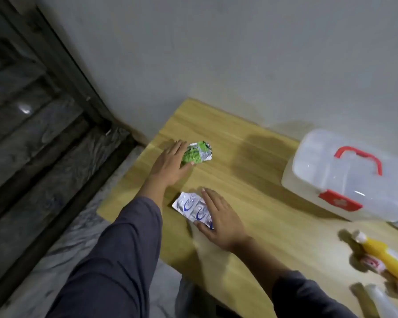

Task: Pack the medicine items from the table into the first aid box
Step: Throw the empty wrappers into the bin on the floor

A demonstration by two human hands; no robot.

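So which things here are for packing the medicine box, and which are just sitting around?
For the job:
green foil strip
silver-blue foil strip
yellow bottle
first aid box, lid closed

Just there:
wooden table
grey wall
dark door frame

Dim, soft and blurry — edges bowed, perhaps lit from above.

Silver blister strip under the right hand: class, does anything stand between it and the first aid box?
The tabletop between the silver blister strip and the first aid box looks bare, but the box's lid appears shut, so that blocks packing.
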